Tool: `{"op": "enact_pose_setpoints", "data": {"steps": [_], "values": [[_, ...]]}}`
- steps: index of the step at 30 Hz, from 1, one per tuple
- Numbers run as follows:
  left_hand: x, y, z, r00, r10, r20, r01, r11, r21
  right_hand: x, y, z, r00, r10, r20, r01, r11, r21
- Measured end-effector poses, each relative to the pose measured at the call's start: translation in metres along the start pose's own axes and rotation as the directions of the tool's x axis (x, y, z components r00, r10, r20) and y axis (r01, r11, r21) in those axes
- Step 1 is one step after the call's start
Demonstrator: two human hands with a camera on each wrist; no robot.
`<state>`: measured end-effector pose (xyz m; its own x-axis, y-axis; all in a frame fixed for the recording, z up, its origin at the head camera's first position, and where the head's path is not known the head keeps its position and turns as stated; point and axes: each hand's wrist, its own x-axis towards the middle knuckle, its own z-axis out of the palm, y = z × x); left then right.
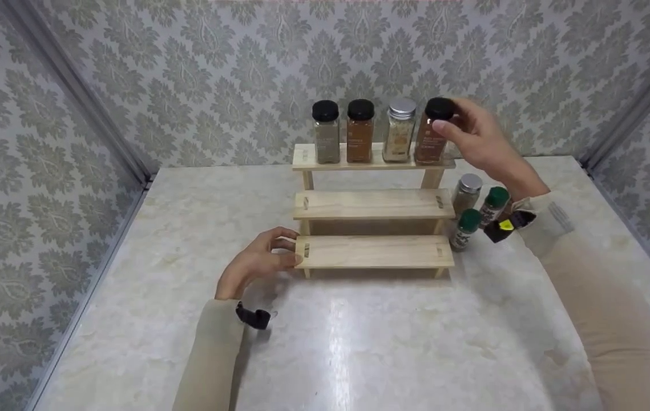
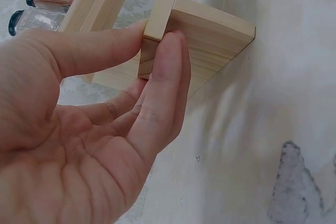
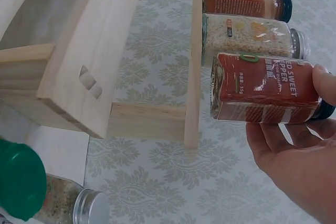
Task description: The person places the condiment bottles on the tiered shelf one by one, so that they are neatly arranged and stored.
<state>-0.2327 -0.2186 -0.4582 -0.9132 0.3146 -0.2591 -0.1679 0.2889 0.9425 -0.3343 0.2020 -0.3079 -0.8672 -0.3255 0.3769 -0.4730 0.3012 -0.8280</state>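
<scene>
My right hand (image 1: 476, 134) grips a black-capped jar of red sweet pepper (image 1: 431, 140) near its top, at the right end of the top tier of a wooden spice rack (image 1: 373, 204). In the right wrist view, a slight gap shows between the jar's base and the shelf board. To its left on that tier stand a silver-capped jar (image 1: 399, 134), an orange-brown spice jar (image 1: 360, 137) and a grey spice jar (image 1: 327, 137). With thumb and fingers, my left hand (image 1: 262, 257) pinches the left end of the rack's lowest board (image 2: 157, 17).
Right of the rack, on the pale marbled table (image 1: 325, 348), stand a silver-capped jar (image 1: 467, 194) and two green-capped jars, one nearer (image 1: 464, 229) and one farther back (image 1: 494, 204). A patterned wall (image 1: 256, 74) rises behind, with side panels at left and right.
</scene>
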Motion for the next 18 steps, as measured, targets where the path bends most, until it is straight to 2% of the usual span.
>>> {"op": "enact_pose_setpoints", "data": {"steps": [4,11,18], "values": [[0.0,0.0,0.001,1.0,-0.006,-0.009,0.007,1.0,0.024,0.007,0.004,0.002,0.999,0.032,0.008,-0.032,0.999,-0.02],[0.001,0.0,0.002,1.0,-0.006,-0.015,0.007,0.999,0.047,0.009,0.009,0.001,0.998,0.059,-0.008,-0.059,0.997,-0.051],[-0.001,0.0,-0.001,1.0,-0.005,-0.024,0.007,0.999,0.046,0.012,0.007,0.003,0.998,0.064,0.007,-0.064,0.998,-0.017]]}}
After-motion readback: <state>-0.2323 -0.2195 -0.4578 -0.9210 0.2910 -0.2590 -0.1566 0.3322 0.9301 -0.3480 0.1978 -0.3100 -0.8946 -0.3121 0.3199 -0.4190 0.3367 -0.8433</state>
